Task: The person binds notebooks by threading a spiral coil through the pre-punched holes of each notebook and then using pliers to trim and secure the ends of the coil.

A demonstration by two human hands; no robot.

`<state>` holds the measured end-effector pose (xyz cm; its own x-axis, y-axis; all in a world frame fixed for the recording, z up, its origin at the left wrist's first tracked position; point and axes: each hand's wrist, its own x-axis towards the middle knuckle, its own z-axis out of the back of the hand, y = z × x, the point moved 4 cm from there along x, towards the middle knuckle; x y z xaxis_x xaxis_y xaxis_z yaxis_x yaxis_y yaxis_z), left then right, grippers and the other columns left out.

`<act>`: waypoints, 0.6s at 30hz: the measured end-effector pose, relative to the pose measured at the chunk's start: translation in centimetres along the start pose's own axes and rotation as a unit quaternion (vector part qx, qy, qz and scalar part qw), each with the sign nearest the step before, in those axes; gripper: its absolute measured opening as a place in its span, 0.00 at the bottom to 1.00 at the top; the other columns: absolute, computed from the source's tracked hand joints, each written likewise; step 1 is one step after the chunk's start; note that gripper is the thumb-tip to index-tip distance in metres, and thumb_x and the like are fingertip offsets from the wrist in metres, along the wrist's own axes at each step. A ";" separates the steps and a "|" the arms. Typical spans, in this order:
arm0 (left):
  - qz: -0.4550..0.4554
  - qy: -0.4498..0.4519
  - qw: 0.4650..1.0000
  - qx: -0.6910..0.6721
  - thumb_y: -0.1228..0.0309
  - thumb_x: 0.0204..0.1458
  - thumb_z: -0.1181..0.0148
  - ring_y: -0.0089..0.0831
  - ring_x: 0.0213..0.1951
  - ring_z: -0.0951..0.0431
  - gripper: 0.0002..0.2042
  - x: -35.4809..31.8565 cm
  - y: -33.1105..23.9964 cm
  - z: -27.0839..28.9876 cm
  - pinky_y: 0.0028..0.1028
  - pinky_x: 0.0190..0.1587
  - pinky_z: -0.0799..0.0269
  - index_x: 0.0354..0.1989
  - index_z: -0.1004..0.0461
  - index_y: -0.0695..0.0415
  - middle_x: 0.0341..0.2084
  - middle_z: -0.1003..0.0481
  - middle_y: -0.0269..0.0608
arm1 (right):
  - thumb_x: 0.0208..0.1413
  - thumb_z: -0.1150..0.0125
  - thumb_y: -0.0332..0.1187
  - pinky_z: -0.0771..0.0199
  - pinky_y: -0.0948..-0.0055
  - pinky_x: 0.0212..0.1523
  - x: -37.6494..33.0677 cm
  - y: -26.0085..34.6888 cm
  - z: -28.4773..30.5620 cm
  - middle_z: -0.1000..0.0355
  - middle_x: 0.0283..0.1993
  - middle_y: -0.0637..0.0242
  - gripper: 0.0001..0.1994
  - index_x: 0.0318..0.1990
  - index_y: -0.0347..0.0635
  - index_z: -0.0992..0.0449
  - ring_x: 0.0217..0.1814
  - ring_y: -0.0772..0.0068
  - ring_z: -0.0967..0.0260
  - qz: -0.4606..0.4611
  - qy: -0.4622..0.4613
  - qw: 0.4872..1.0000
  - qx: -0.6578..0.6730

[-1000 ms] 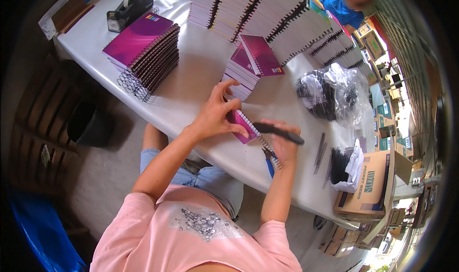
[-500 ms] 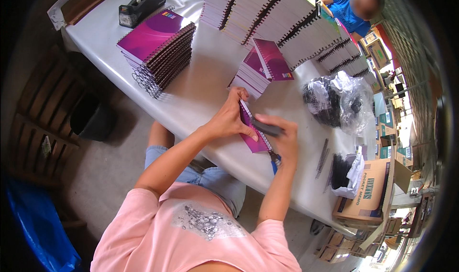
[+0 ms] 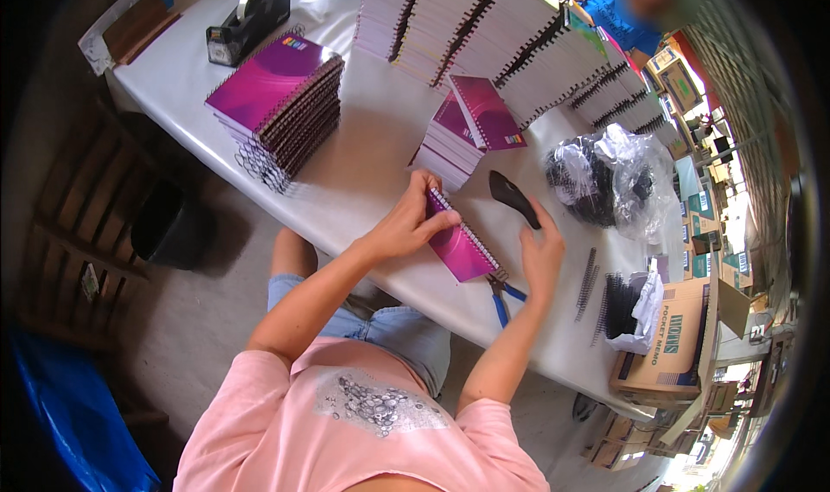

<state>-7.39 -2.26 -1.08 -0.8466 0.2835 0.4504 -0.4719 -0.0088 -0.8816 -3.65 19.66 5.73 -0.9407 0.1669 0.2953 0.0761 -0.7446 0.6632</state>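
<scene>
My left hand (image 3: 410, 222) is closed on a small purple notebook (image 3: 460, 255), tilted at the table's near edge, its thumb on the cover next to the edge with a row of holes or wire loops. To the right, my right hand (image 3: 543, 252) grips a black curved tool (image 3: 513, 200), held apart from the notebook; its exact kind does not show. Pliers with blue handles (image 3: 500, 305) lie at the notebook's lower end, below my right hand. Beyond my left hand stands a pile of purple notebooks (image 3: 443, 165), with another notebook (image 3: 489, 116) leaning on top.
Coil-bound notebooks (image 3: 268, 81) are stacked at left, near a black tape dispenser (image 3: 249, 27). Tall rows of bound books (image 3: 458, 25) line the back. At right are a plastic bag of black coils (image 3: 596, 181), loose coils (image 3: 587, 284) and a cardboard box (image 3: 664, 336). A person in blue (image 3: 618, 12) is beyond.
My right hand has pulled the black tool away from the notebook's edge, to the right. The pliers now show more fully. My left hand keeps its hold on the notebook.
</scene>
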 end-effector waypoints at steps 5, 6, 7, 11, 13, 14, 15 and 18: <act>0.078 -0.084 0.980 -0.160 0.75 0.46 0.34 0.19 0.37 0.31 0.21 -0.7 -1.2 1.6 0.20 0.44 0.35 0.48 0.36 0.57 0.31 0.31 0.32 | 0.52 0.41 0.40 0.45 0.57 0.60 -9.6 -2.6 2.3 0.37 0.59 0.53 0.25 0.58 0.47 0.34 0.62 0.52 0.43 -0.034 0.051 0.974 -0.220; 0.053 -0.129 0.982 -0.123 0.79 0.44 0.34 0.20 0.36 0.27 0.28 -1.1 -1.6 1.9 0.22 0.41 0.30 0.55 0.38 0.55 0.31 0.26 0.35 | 0.52 0.41 0.40 0.45 0.57 0.60 -11.2 -2.9 1.6 0.37 0.59 0.53 0.25 0.58 0.47 0.34 0.62 0.52 0.43 -0.037 0.053 0.975 -0.214; 0.056 -0.124 0.983 -0.124 0.79 0.44 0.34 0.20 0.36 0.27 0.28 -1.3 -2.5 1.6 0.22 0.41 0.30 0.55 0.38 0.55 0.31 0.26 0.35 | 0.52 0.41 0.40 0.45 0.56 0.59 -12.6 -2.3 1.1 0.37 0.57 0.54 0.24 0.57 0.46 0.33 0.61 0.52 0.43 0.012 0.024 0.969 -0.247; 0.000 -0.201 0.975 -0.096 0.80 0.41 0.33 0.24 0.34 0.23 0.34 -2.1 -6.1 1.7 0.23 0.39 0.27 0.59 0.42 0.59 0.27 0.24 0.38 | 0.53 0.42 0.39 0.44 0.56 0.57 -13.8 -1.0 0.4 0.34 0.51 0.56 0.19 0.53 0.46 0.28 0.55 0.54 0.40 0.017 -0.063 0.985 -0.163; -0.073 -0.220 0.973 -0.007 0.81 0.40 0.32 0.25 0.33 0.22 0.36 -2.3 -7.1 1.9 0.24 0.37 0.25 0.60 0.44 0.61 0.26 0.23 0.39 | 0.53 0.41 0.37 0.43 0.58 0.56 -12.8 2.7 0.2 0.33 0.50 0.58 0.16 0.50 0.47 0.25 0.54 0.55 0.39 -0.020 -0.087 0.996 -0.019; -0.126 -0.216 0.966 0.058 0.82 0.39 0.32 0.26 0.33 0.22 0.38 -2.5 -7.5 2.1 0.24 0.37 0.25 0.61 0.45 0.62 0.27 0.23 0.41 | 0.52 0.40 0.37 0.44 0.59 0.55 -12.1 5.6 0.0 0.33 0.49 0.59 0.16 0.49 0.49 0.24 0.53 0.56 0.39 0.020 -0.075 0.997 0.021; -0.179 -0.210 0.953 0.122 0.83 0.38 0.32 0.27 0.34 0.22 0.40 -2.7 -8.1 2.2 0.24 0.36 0.24 0.61 0.47 0.64 0.27 0.22 0.42 | 0.52 0.40 0.36 0.44 0.60 0.55 -11.6 7.8 -0.3 0.33 0.49 0.60 0.15 0.49 0.51 0.23 0.51 0.57 0.38 0.060 -0.063 0.994 0.062; -0.201 -0.220 0.945 0.136 0.85 0.37 0.32 0.28 0.33 0.22 0.39 -2.7 -8.9 2.2 0.25 0.35 0.23 0.60 0.46 0.65 0.28 0.22 0.44 | 0.51 0.39 0.38 0.44 0.61 0.55 -9.9 11.2 -0.9 0.32 0.48 0.61 0.15 0.48 0.53 0.23 0.50 0.59 0.37 0.117 -0.071 0.991 0.002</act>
<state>-1.50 -5.09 5.84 -0.5771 -0.1093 0.8093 -0.7728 -0.2475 -0.5844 6.22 9.06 9.65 -0.8408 0.0797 0.5354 0.2880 -0.7717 0.5671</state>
